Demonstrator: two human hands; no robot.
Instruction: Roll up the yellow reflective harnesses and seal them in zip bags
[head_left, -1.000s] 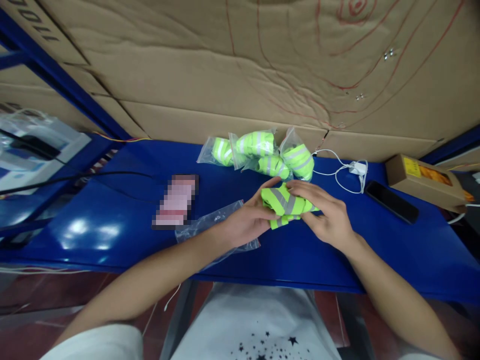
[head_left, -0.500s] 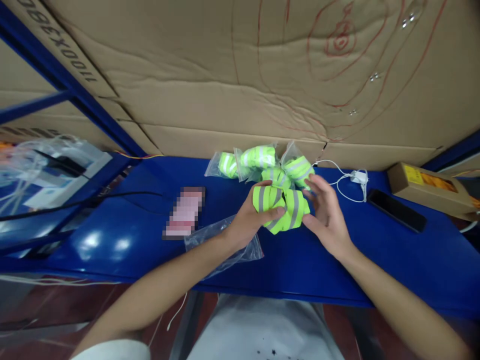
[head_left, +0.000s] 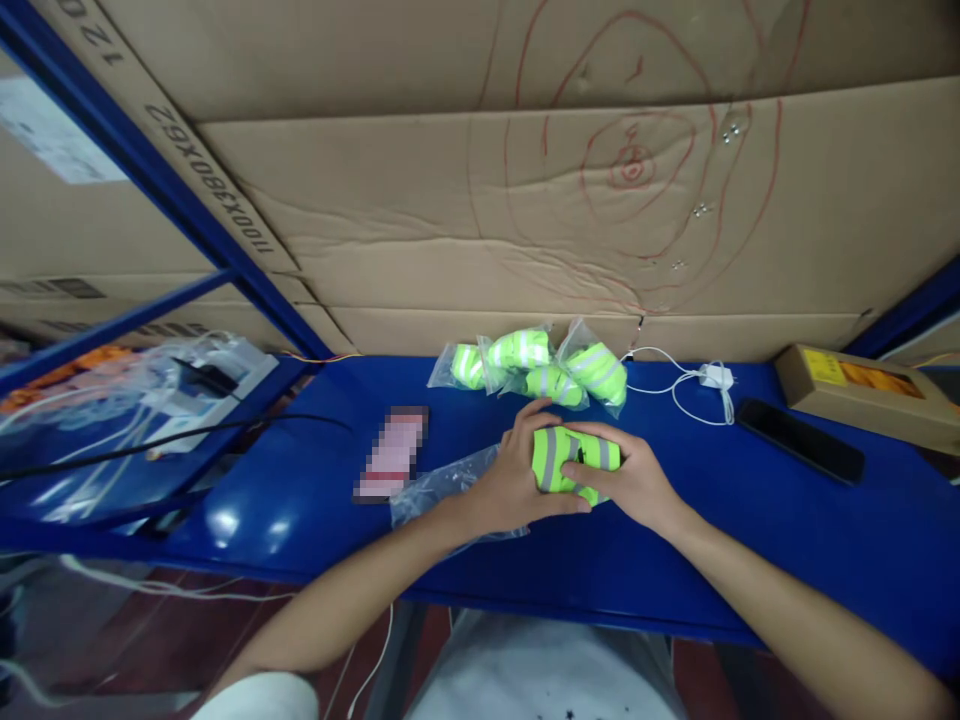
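Observation:
Both hands are around a rolled-up reflective vest (head_left: 553, 458), bright yellow-green with grey stripes, held above the blue shelf. My left hand (head_left: 506, 485) cups its left end, fingers behind and thumb along the near side. My right hand (head_left: 641, 480) grips the right end, its thumb pressed on the front of the roll. Under my left forearm lies a clear plastic bag (head_left: 427, 490), partly hidden. Several similar rolled vests in clear bags (head_left: 523, 350) are piled just beyond my hands.
A pixelated pink-screened phone (head_left: 391, 455) lies to the left on the blue shelf (head_left: 300, 480). To the right are a black phone (head_left: 801, 440), a white charger with cable (head_left: 716, 377) and a cardboard box (head_left: 892, 405). Cardboard sheeting (head_left: 420, 210) stands behind; a power strip (head_left: 225, 400) sits far left.
My right hand has moved in from beside the vest and closed on its right end. My left thumb has slid off the front to the near side. The roll looks more compact; the view has shifted.

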